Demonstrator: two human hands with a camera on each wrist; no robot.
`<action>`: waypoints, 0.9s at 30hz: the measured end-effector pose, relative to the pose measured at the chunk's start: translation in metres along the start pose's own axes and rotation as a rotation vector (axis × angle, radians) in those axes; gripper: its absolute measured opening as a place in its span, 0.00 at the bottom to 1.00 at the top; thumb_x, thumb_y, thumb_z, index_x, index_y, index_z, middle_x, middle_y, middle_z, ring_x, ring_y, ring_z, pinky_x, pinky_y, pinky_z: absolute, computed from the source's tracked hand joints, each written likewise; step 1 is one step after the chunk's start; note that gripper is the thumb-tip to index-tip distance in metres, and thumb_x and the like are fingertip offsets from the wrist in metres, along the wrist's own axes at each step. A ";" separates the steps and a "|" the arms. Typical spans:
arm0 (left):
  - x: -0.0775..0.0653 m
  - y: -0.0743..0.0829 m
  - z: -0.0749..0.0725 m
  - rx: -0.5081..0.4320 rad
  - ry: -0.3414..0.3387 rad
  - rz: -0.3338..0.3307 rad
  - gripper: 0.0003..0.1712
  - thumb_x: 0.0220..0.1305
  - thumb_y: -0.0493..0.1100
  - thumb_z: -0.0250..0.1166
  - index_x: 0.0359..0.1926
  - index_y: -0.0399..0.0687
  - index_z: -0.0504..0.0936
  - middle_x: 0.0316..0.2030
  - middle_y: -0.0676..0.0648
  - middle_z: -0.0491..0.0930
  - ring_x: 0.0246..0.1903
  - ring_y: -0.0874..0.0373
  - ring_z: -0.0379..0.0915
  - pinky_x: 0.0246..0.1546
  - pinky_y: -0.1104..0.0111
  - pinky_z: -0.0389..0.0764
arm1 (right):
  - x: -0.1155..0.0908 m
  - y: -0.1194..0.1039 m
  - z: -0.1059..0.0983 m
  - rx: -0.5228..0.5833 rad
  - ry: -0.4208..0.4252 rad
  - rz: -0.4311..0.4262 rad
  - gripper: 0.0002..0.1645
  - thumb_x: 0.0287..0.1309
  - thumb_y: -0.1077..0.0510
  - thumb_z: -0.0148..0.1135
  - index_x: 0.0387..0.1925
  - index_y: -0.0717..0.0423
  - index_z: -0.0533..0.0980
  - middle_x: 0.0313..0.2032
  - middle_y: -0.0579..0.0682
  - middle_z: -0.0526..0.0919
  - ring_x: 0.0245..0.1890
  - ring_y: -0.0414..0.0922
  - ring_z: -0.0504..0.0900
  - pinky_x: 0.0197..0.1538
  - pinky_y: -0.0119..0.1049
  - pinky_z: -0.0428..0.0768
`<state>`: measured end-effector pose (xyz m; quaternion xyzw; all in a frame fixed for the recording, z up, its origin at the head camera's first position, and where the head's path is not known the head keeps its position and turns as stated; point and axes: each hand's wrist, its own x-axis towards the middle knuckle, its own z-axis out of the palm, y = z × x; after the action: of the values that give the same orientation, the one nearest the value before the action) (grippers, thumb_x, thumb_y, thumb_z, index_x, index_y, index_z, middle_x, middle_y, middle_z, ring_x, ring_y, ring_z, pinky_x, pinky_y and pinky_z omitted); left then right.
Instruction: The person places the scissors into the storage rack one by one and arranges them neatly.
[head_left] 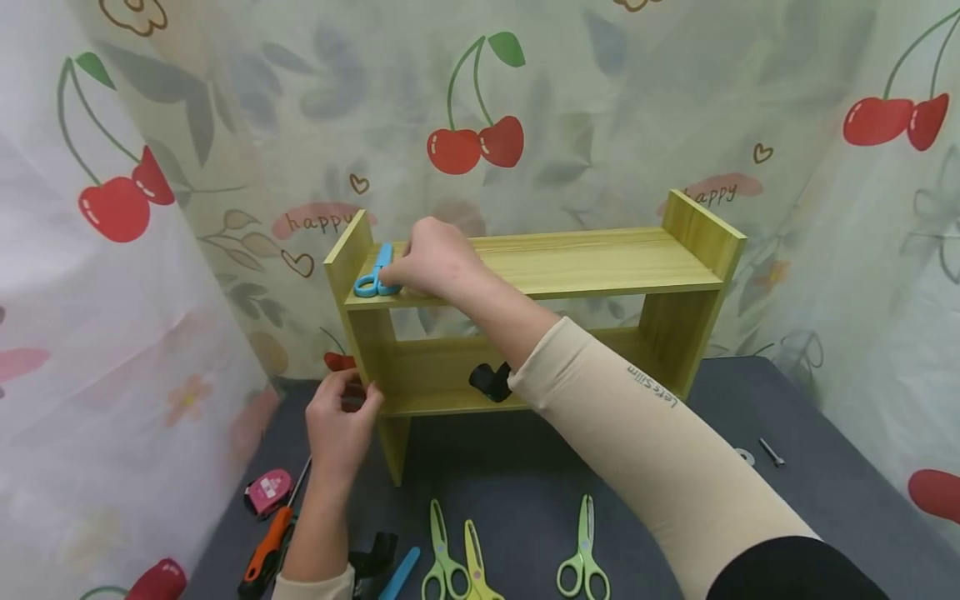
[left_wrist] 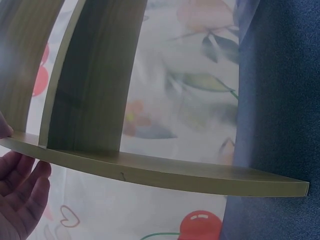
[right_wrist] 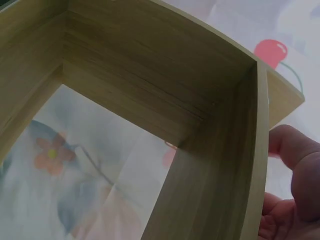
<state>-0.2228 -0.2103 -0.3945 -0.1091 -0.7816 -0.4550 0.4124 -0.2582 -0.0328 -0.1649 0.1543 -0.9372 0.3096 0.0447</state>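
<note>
A wooden shelf unit [head_left: 600,258] stands on the table. Blue scissors [head_left: 367,286] lie on its top board at the left end, blades toward the back. My right hand [head_left: 442,258] is over them and pinches the right side of the scissors; its fingertips are partly hidden. In the right wrist view the right hand [right_wrist: 300,175] shows beside the top board's edge, and the scissors are out of sight. Lower down, my left hand [head_left: 341,425] grips the shelf's left side panel [left_wrist: 175,182], thumb on one face and fingers on the other.
Green scissors [head_left: 585,550], another green pair [head_left: 442,558] and yellow scissors [head_left: 476,567] lie in front. At left are a pink tape measure [head_left: 270,492] and an orange-handled screwdriver [head_left: 270,546]. A black object [head_left: 489,382] sits on the lower board; a bolt [head_left: 771,452] lies right.
</note>
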 end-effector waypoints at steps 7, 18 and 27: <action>0.000 -0.001 0.000 -0.006 0.012 0.009 0.09 0.57 0.28 0.70 0.41 0.34 0.85 0.36 0.41 0.82 0.31 0.51 0.81 0.29 0.75 0.80 | -0.015 0.011 -0.005 0.112 0.022 -0.107 0.20 0.61 0.52 0.66 0.14 0.51 0.74 0.14 0.42 0.66 0.16 0.40 0.63 0.23 0.33 0.62; 0.000 0.000 0.000 -0.007 0.017 0.009 0.09 0.58 0.29 0.69 0.41 0.34 0.85 0.37 0.41 0.82 0.32 0.51 0.81 0.30 0.83 0.75 | -0.050 0.031 -0.015 0.223 0.072 -0.210 0.09 0.61 0.53 0.63 0.39 0.50 0.86 0.34 0.44 0.84 0.34 0.44 0.79 0.37 0.38 0.78; -0.001 -0.003 0.004 -0.018 0.024 0.010 0.09 0.58 0.28 0.69 0.41 0.35 0.85 0.37 0.43 0.82 0.32 0.53 0.81 0.30 0.78 0.79 | -0.093 0.041 -0.024 0.309 0.124 -0.252 0.07 0.61 0.53 0.66 0.38 0.50 0.85 0.31 0.46 0.82 0.33 0.44 0.78 0.38 0.40 0.78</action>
<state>-0.2255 -0.2085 -0.3979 -0.1114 -0.7718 -0.4613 0.4232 -0.1831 0.0370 -0.1859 0.2562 -0.8474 0.4503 0.1163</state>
